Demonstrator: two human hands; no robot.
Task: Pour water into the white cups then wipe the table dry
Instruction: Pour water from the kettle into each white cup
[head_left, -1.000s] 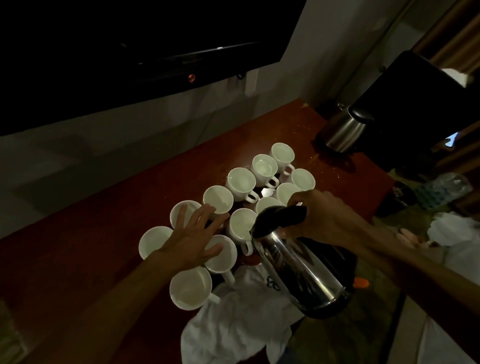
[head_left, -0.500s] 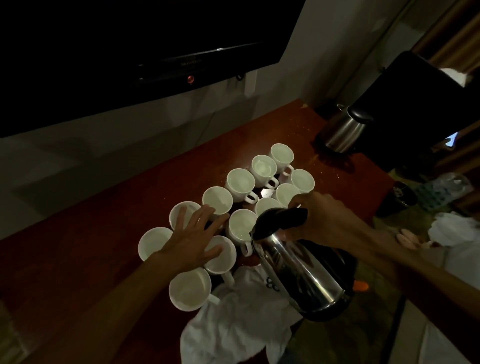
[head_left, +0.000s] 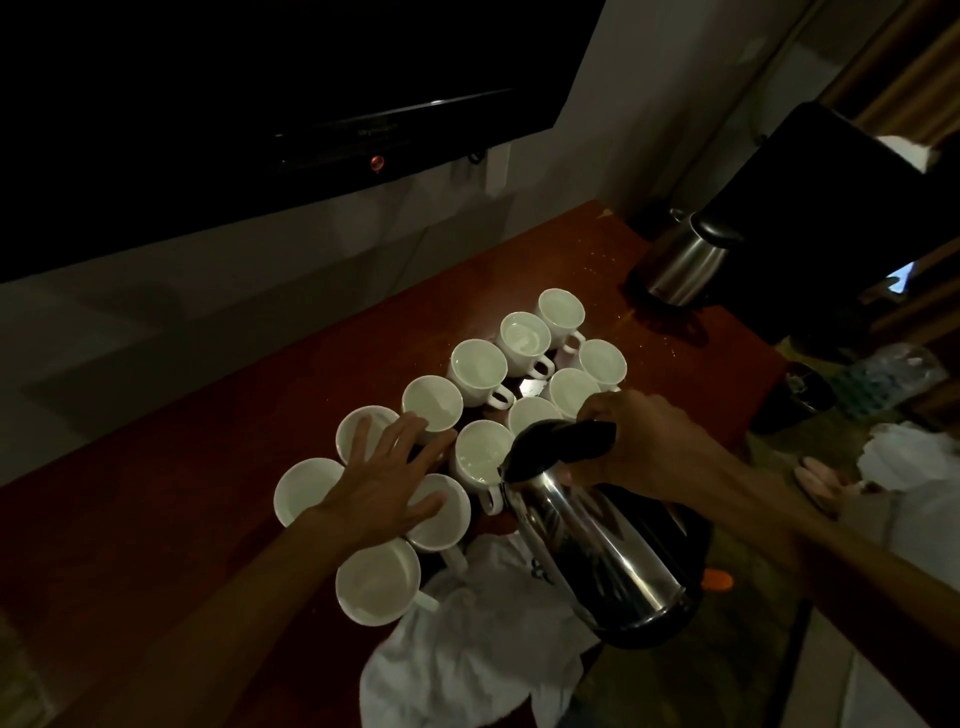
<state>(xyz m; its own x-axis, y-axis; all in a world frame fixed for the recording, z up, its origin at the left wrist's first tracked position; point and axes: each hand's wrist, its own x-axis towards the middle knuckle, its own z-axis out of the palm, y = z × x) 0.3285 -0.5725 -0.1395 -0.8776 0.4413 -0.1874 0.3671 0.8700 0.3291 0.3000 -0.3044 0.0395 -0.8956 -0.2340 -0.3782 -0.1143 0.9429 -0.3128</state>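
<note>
Several white cups (head_left: 478, 370) stand in two rows on the reddish-brown table (head_left: 182, 467). My right hand (head_left: 639, 436) grips the black handle of a steel kettle (head_left: 597, 551), tilted with its spout over one cup (head_left: 480, 452) in the near row. My left hand (head_left: 384, 483) lies flat with fingers spread over the cups at the left end (head_left: 439, 512). A crumpled white cloth (head_left: 467, 649) lies at the table's near edge, below the kettle.
A second steel kettle (head_left: 680, 260) stands at the table's far right end beside a black appliance (head_left: 831, 218). A dark TV screen (head_left: 260, 93) hangs on the wall above. White cloths (head_left: 914, 457) and a plastic bottle (head_left: 893, 374) lie to the right, off the table.
The kettle and my right hand have shifted very slightly; my left hand stays spread over the same cups.
</note>
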